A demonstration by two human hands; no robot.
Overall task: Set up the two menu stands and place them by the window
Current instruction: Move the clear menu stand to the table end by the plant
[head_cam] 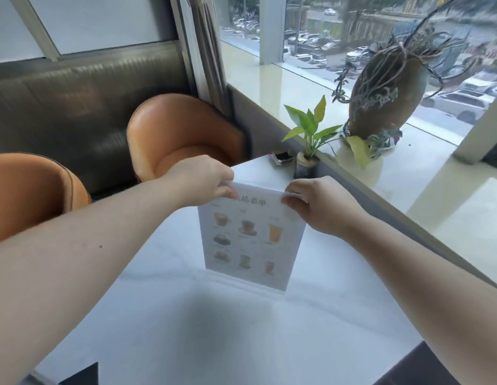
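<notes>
One menu stand (250,240), a clear upright holder with a white drinks menu showing several cups, stands on the white table (241,329) near its middle. My left hand (203,180) pinches the stand's top left corner. The top right corner is pinched by my right hand (319,204). The stand's base rests on the tabletop. A second menu stand is not in view.
A small green plant in a pot (307,162) and a little dark tray (282,157) sit at the table's far end by the window. A large vase (386,98) stands on the window ledge. Two orange chairs (180,134) face the table's far left side.
</notes>
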